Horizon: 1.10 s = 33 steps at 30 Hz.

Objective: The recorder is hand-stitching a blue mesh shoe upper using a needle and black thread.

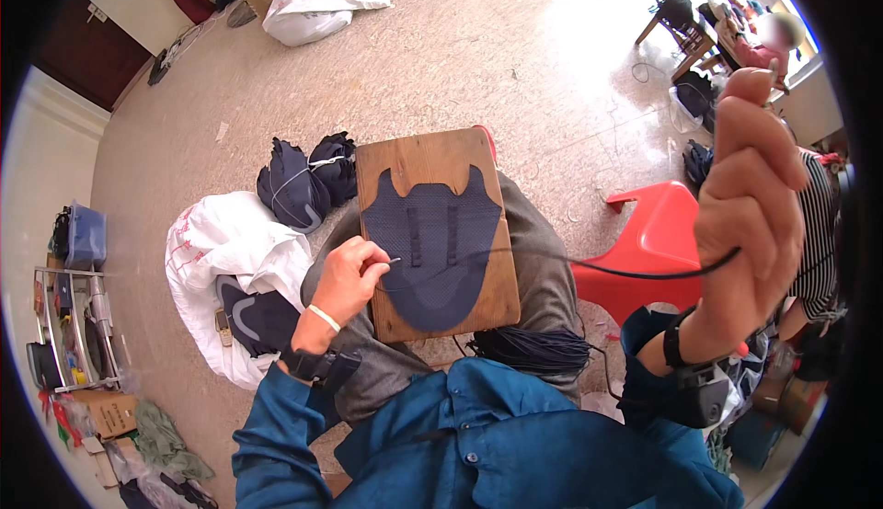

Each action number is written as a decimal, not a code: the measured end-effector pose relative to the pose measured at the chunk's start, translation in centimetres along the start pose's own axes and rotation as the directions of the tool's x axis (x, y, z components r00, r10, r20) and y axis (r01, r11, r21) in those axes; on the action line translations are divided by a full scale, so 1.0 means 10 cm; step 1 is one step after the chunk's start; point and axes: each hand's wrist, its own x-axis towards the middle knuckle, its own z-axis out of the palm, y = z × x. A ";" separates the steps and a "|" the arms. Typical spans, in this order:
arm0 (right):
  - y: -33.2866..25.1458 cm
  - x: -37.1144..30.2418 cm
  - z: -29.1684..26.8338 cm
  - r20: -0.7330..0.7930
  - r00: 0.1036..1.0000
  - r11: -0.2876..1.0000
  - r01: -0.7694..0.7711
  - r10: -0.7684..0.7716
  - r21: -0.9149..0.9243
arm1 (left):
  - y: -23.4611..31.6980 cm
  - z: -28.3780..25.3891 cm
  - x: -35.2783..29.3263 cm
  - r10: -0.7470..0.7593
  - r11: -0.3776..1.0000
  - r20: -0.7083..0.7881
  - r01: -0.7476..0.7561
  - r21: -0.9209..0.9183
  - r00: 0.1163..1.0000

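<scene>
A dark navy shoe upper [430,279] lies flat on a wooden board [506,297] across my lap. Two ribbed strips with slots run down its middle. My left hand [345,279] is at the upper's left edge, thumb and finger pinched on a small thin pale-ended piece that looks like a lace tip. Raised high at the right, my right hand [754,187] is closed round a black shoelace [635,275]. The lace sags from it toward the upper, where it blurs; I cannot tell how it meets the slots. A bundle of black laces [533,350] rests on my lap.
A red plastic stool [644,242] stands right of my knee. Left are tied stacks of dark uppers [294,183] and a white sack [235,233]. A metal rack [78,325] is by the left wall; another person [754,45] sits far right.
</scene>
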 end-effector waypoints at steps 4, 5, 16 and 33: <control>0.07 -0.09 -0.23 -0.118 0.948 0.955 0.297 -0.295 0.003 | -0.01 -0.02 -0.02 -0.014 1.000 -0.020 0.014 -0.006 1.000; 0.11 -0.10 -0.30 -0.093 0.961 0.965 0.261 -0.260 -0.001 | -0.04 0.02 0.01 0.041 0.998 -0.032 -0.039 0.054 0.999; 1.47 -0.13 -1.86 -0.357 0.929 0.541 -0.251 -0.098 -0.803 | -0.19 0.30 0.14 0.124 0.973 0.052 -0.132 0.191 0.991; 2.10 -0.31 -2.31 -0.191 0.979 0.157 -0.200 0.071 -0.967 | -0.15 0.33 0.18 0.148 0.971 0.088 -0.162 0.175 0.985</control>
